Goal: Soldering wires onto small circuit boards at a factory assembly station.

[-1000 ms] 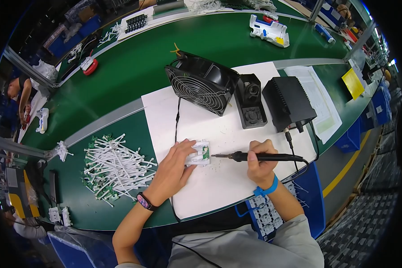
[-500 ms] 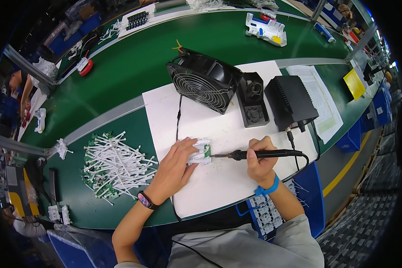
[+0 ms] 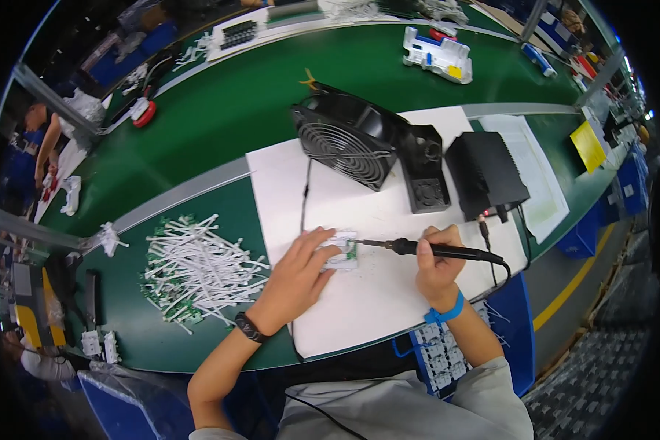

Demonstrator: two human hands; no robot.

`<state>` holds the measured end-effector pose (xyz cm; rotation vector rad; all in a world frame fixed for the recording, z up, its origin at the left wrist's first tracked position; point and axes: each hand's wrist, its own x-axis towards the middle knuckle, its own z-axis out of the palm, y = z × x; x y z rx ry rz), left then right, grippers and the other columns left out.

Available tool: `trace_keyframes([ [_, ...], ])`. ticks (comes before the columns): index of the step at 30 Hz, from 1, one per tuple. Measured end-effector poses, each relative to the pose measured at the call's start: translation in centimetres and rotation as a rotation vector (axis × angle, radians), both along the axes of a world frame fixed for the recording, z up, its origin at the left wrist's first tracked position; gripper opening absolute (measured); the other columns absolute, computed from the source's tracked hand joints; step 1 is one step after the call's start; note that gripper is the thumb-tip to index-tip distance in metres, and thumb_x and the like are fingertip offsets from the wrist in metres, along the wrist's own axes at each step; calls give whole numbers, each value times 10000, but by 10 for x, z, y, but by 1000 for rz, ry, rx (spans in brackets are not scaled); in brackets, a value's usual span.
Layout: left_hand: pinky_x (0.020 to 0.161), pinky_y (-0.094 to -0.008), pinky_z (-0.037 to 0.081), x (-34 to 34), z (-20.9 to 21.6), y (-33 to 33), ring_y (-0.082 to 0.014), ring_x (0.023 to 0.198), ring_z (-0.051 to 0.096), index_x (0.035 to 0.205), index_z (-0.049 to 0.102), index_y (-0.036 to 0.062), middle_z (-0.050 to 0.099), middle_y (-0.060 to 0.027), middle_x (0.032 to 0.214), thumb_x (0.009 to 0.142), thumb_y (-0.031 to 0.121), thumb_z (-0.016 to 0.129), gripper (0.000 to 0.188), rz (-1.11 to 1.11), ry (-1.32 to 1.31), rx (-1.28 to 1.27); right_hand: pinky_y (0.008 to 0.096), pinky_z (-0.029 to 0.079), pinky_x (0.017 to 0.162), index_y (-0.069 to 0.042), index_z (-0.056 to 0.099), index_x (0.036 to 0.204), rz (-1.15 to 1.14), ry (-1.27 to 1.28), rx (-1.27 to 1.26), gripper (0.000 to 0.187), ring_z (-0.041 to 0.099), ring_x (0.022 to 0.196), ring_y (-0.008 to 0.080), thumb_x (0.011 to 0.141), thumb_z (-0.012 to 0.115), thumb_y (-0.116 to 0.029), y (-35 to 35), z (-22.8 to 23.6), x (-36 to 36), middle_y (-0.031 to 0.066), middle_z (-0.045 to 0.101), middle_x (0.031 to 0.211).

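Note:
On the white sheet lies a small white plastic housing with a green circuit board at its right side. My left hand holds the housing down from the left, its fingers lying over it and hiding part of it. A black soldering iron is gripped in my right hand like a pen. Its thin tip reaches the far part of the board; whether it touches cannot be made out. Left of the sheet is a heap of white cables with green boards.
Beyond my hands stand a black fan, a black iron stand and a black box-shaped station. The iron's cord loops on the right. A blue bin with white parts is below the table edge. Another person works at far left.
The iron's tip has moved to a farther spot on the board, with my right hand following. My left hand still holds the housing. The whole view has shifted slightly.

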<state>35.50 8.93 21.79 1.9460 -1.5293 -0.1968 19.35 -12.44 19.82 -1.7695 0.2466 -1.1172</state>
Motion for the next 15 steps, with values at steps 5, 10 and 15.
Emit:
trace_keyframes([
  [5, 1184, -505, 399, 2, -8, 2, -403, 1393, 491, 1266, 586, 53, 541, -199, 1454, 873, 47, 734, 420, -16, -31, -59, 284, 369, 618, -48, 502, 884, -12, 89, 144, 184, 441, 685, 104, 989, 651, -73, -2, -13, -4, 29, 480, 767],
  [10, 1174, -475, 406, 0, -12, 5, -379, 1371, 499, 1327, 586, 85, 521, -175, 1491, 889, 95, 732, 462, 13, -38, -74, 295, 360, 697, -38, 483, 927, -39, 12, 167, 150, 419, 764, 121, 1008, 597, -93, -8, -19, -8, 32, 428, 816],
  [15, 1142, -450, 423, -9, -22, 2, -349, 1358, 499, 1334, 624, 87, 521, -199, 1482, 872, 181, 761, 490, 86, -171, -124, 250, 329, 661, -47, 502, 945, -151, 119, 250, 130, 403, 733, 80, 1031, 580, -105, -6, -16, -10, 3, 417, 783],
])
